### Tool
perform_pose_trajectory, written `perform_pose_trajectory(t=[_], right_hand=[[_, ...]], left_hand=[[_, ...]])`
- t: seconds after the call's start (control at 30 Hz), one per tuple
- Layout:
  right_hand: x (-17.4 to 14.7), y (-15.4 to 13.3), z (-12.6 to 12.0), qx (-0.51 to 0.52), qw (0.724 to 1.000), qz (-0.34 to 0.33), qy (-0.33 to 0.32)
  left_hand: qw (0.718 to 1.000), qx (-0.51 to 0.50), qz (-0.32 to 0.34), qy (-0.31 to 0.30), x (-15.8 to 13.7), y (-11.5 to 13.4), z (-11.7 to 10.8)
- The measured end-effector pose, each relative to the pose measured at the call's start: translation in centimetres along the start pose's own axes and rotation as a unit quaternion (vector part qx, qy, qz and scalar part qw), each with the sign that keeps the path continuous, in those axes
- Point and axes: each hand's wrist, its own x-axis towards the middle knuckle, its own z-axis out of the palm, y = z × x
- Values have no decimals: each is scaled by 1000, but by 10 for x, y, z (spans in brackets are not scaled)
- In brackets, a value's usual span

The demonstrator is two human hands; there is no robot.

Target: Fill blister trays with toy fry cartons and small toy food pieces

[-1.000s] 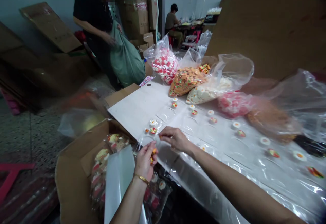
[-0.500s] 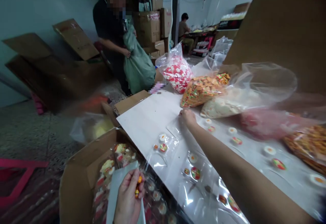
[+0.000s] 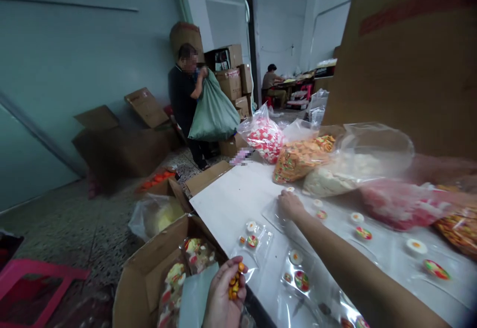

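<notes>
My left hand [image 3: 225, 295] is closed around several small glossy orange-brown pieces [image 3: 234, 288], above an open cardboard box at the table's near edge. My right hand [image 3: 291, 205] reaches across the white tabletop [image 3: 223, 189], its fingers curled down at a clear plastic pack [image 3: 273, 214]. Whatever those fingers hold is hidden. Just beyond them lies a white disc with an orange centre [image 3: 290, 189]. Nearer me, another clear pack [image 3: 261, 248] holds a white disc [image 3: 251, 226], a red-and-green disc [image 3: 252, 241] and a small brown piece [image 3: 242, 240].
Along the far side stand clear bags of red-and-white pieces [image 3: 265, 141], orange pieces [image 3: 303, 156] and white pieces [image 3: 335, 176]. The cardboard box [image 3: 136, 281] contains filled packs [image 3: 173, 281]. A person [image 3: 182, 89] holds a green sack [image 3: 216, 114]; another person [image 3: 270, 79] sits farther back.
The view has tilted up and shifted left. My right hand stays near the same clear pack, and my left hand still holds the orange-brown pieces. The standing person has raised the green sack.
</notes>
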Motion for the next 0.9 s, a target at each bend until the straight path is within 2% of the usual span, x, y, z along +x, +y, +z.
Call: perform_pose_trajectory(t=[0.13, 0.2, 0.3, 0.33, 0.4, 0.47, 0.57, 0.63, 0.7, 0.73, 0.8, 0.9], right_hand=[[-3, -1, -8, 42, 999, 31, 1], [-14, -4, -14, 56, 998, 34, 18], [-55, -21, -22, 133, 990, -22, 47], [-73, -29, -23, 218, 971, -85, 54], [-113, -47, -25, 373, 899, -228, 5], [-145, -58, -24, 424, 867, -262, 1], [-166, -51, -17, 457, 865, -207, -1], [-161, -28, -11, 473, 870, -140, -4], [-147, 4, -4, 454, 889, -48, 29], [-137, 21, -1, 429, 902, -4, 53], [-119, 53, 3, 314, 941, 82, 96], [-94, 83, 6, 134, 982, 102, 83]], left_hand=[[1000, 27, 0, -3, -11, -5, 5], [999, 38, 4, -6, -12, -9, 6], [999, 48, 12, -5, -7, -18, 8], [999, 51, 14, -5, -4, -22, 9], [998, 63, 19, -8, 1, -32, 14], [996, 83, 21, -19, 4, -42, 20], [992, 116, 12, -38, 4, -54, 27], [991, 125, -3, -40, 2, -58, 29], [992, 117, -17, -36, 0, -59, 29], [993, 111, -27, -33, -1, -58, 28], [994, 93, -55, -32, -4, -57, 26], [992, 71, -99, -37, -9, -55, 24]])
